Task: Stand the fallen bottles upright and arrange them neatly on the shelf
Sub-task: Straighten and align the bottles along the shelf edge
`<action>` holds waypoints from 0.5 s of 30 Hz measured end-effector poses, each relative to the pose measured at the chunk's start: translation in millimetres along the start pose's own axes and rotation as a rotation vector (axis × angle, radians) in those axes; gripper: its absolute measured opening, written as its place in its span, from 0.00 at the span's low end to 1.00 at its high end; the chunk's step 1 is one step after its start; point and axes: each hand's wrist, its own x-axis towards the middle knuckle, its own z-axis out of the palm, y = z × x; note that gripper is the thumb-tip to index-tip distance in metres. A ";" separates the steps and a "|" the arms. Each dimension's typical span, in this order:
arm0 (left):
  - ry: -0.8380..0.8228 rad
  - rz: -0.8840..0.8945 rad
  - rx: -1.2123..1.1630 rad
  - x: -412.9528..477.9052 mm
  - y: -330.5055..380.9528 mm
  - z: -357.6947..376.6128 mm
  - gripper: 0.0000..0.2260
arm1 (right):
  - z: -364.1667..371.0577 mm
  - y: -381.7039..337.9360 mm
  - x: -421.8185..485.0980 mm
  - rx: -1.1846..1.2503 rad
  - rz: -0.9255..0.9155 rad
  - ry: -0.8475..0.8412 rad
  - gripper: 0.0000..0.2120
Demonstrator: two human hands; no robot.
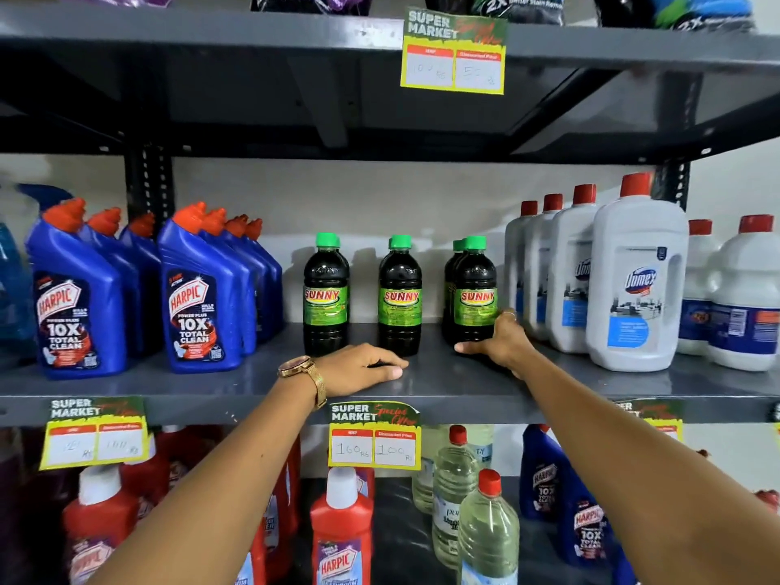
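Head view, looking at the middle shelf [443, 386]: all the dark green-capped bottles I can see are standing now, long axis straight up, none lying down.

There are three little files running front to back: the left bottle [326, 295], the middle bottle [400, 295] and the right bottle [476, 291], each with at least one more tucked behind it. How many are back there I can't tell.

The right hand [500, 342] is wrapped around the base of the right bottle, thumb across the front low down and fingers round the far side, so it's holding that one. The left hand [363, 369] lies flat on the shelf, fingers loosely together and holding nothing, just in front of the left and middle bottles. It may be brushing the middle one's base, hard to say.

What matters for the next move, I reckon, is spacing. The right file sits a bit further from the middle file than the middle does from the left, and close to the white Domex jugs [637, 280]. So the held bottle probably wants nudging leftward, and the right hand is already on it.

Blue Harpic bottles [202, 297] fill the left end, well apart from the green ones.
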 end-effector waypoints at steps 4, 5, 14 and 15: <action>0.005 -0.012 -0.020 1.2 0.9 0.5 0.18 | 0.9 4.5 8.9 -0.074 -0.031 0.009 0.42; 0.013 -0.012 -0.027 1.8 -0.6 1.2 0.18 | 2.2 5.6 11.2 -0.097 -0.043 0.020 0.41; 0.022 -0.009 -0.038 3.6 -4.0 2.4 0.18 | 4.4 5.4 10.4 -0.225 -0.084 0.056 0.42; 0.024 0.002 -0.040 5.1 -6.1 3.2 0.18 | 4.9 6.9 12.4 -0.225 -0.087 0.057 0.43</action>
